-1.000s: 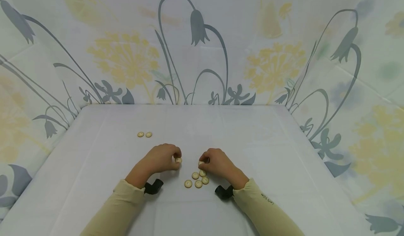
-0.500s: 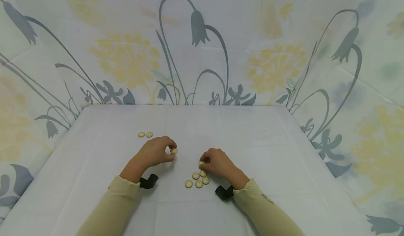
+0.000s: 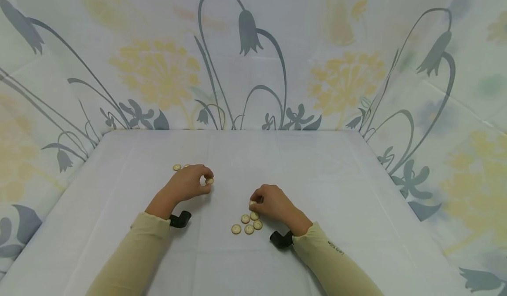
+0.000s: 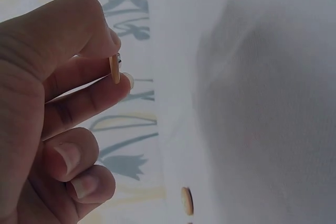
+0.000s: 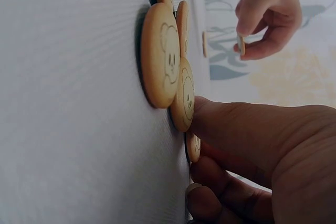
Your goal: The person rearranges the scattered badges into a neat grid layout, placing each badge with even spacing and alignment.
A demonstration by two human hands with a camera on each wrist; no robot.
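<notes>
My left hand (image 3: 183, 184) pinches a disc (image 4: 114, 69) above the table (image 3: 317, 168), my right hand (image 3: 273, 202) a second disc (image 5: 193, 148); I'd lower the first flat without nudging the far discs (image 3: 177, 167), and hold the second steady beside the cluster (image 3: 249, 229).

The white-covered table (image 3: 336, 177), its surface lightly creased, carries five pale round discs (image 3: 249, 229) in a loose cluster near the middle of its nearer part, at least two showing a drawn bear, and a separate pair of discs (image 3: 177, 167) side by side farther back on the left, one partly hidden.
</notes>
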